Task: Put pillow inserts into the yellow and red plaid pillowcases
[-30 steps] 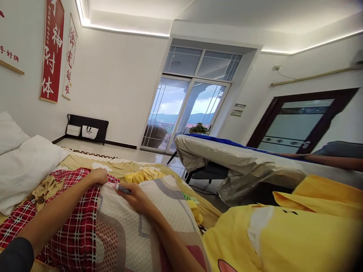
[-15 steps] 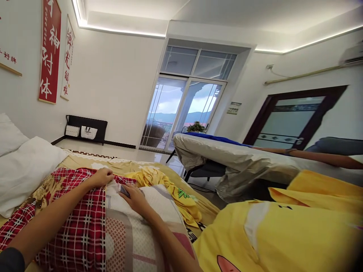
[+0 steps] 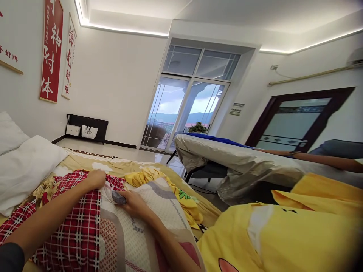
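My left hand (image 3: 95, 178) is closed on the far edge of a red checked cloth (image 3: 75, 230) that lies over the bed. Right beside it, my right hand (image 3: 132, 202) pinches the edge of a cream quilt with grey and pink shapes (image 3: 133, 241). The two hands sit close together where the two fabrics meet. A crumpled yellow cloth (image 3: 172, 192) lies just past my right hand.
White pillows (image 3: 25, 166) lie at the left on the bed. A bright yellow cartoon blanket (image 3: 283, 234) fills the lower right. Beyond it stands a covered table (image 3: 241, 158) on which another person's arm (image 3: 320, 159) rests. Glass balcony doors (image 3: 184, 113) are at the back.
My hands stayed together at the fabric edges, shifting slightly. The quilt and red cloth were tugged and resettled, and the camera wobbled a little.
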Demonstrator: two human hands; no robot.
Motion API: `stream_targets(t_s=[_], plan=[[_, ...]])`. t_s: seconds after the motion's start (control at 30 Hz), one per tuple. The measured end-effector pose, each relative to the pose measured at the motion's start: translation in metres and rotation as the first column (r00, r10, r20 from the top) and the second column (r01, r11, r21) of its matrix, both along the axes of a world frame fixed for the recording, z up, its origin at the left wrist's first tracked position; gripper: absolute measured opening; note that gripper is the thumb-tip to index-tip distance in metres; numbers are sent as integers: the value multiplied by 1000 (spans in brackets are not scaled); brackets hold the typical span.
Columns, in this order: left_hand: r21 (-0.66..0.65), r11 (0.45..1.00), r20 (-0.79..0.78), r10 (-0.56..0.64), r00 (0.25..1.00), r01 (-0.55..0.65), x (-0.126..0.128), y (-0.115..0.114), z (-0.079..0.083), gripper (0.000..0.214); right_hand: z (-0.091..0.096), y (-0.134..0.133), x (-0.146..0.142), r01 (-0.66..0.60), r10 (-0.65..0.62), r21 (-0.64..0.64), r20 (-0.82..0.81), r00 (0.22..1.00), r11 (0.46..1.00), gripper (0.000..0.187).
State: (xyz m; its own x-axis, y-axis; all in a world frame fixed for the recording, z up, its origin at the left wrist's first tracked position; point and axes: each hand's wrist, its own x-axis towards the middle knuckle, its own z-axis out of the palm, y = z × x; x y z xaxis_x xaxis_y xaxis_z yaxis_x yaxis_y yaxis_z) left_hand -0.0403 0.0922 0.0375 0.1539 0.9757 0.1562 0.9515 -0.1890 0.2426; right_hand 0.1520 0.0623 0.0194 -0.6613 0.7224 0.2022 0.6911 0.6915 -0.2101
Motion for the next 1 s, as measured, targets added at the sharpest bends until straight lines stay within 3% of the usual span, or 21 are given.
stream_targets(t_s=[0.2, 0.43, 0.6, 0.67, 0.77, 0.9, 1.0], plan=[[125, 989, 117, -91, 989, 76, 19, -1, 7, 27, 2, 2, -8, -78, 78, 46, 12, 997, 996, 18], [242, 955, 191, -221, 956, 172, 53, -10, 3, 29, -14, 23, -11, 149, -169, 201, 86, 982, 968, 36], [223, 969, 145, -141, 979, 106, 31, -26, -33, 24, -34, 20, 11, 214, -230, 286, 26, 973, 934, 45], [296, 953, 85, -86, 993, 58, 19, -48, -54, 31, -50, 8, 23, 211, -222, 288, 5, 975, 934, 45], [372, 928, 26, -25, 999, 14, 9, -91, -86, 32, -77, -22, 38, 84, -93, 263, 20, 995, 961, 50], [219, 974, -1, -66, 998, 65, 10, -136, -116, 30, -106, -71, 46, -38, 16, 332, 70, 997, 942, 83], [161, 986, -62, -38, 997, 48, 16, -149, -127, 38, -122, -89, 50, -41, -4, 453, 98, 995, 890, 89]])
